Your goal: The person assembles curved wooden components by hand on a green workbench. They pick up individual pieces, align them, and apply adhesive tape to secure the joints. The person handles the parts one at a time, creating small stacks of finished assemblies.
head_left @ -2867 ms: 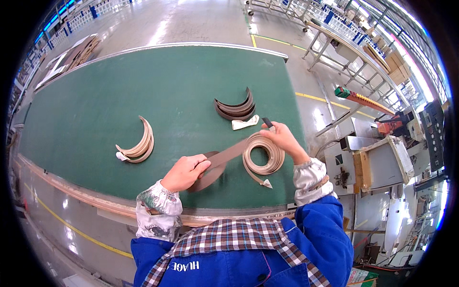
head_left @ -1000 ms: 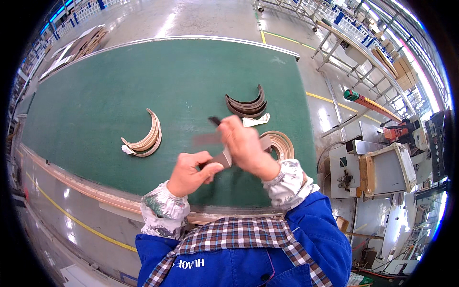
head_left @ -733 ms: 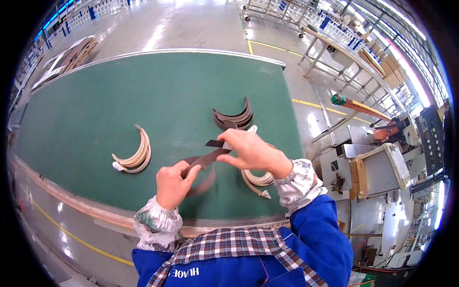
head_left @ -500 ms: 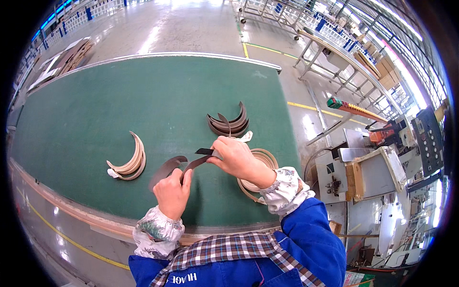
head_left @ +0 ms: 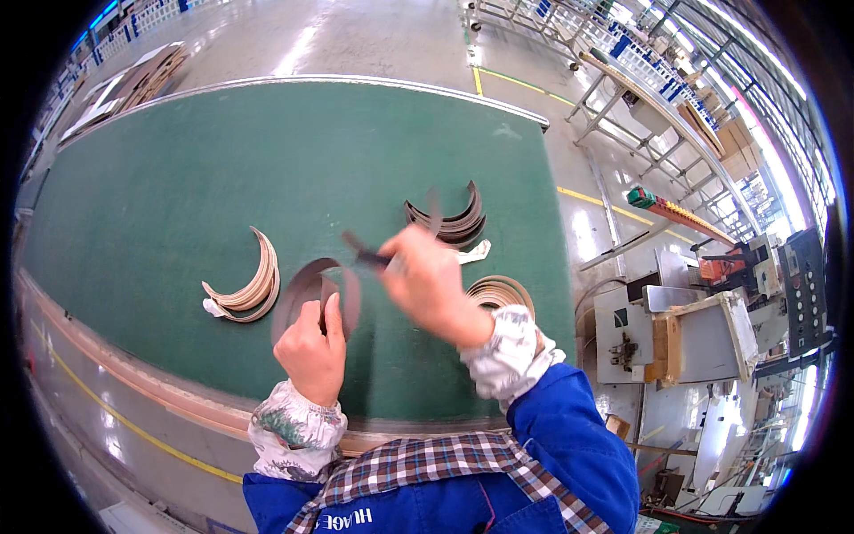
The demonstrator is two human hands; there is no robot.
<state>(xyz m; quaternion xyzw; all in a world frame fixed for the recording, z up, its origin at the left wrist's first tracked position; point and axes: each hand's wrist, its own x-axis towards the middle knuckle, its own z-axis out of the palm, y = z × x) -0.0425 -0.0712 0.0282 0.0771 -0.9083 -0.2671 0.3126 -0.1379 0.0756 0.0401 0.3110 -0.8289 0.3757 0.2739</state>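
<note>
While the left hand (head_left: 311, 356) grips a looped brown strip (head_left: 349, 299) between thumb and fingers, low above the near part of the green tabletop (head_left: 178, 187), the right hand (head_left: 427, 278) is closed around a slim dark tool (head_left: 377, 261), blurred and pointing toward the loop without touching it. Beyond the right hand lies a bundle of curved dark brown strips (head_left: 467, 230), beside a white scrap (head_left: 477, 253). A beige coil (head_left: 509, 287) sits partly hidden behind the right forearm; curved beige strips (head_left: 261, 287) rest farther left.
</note>
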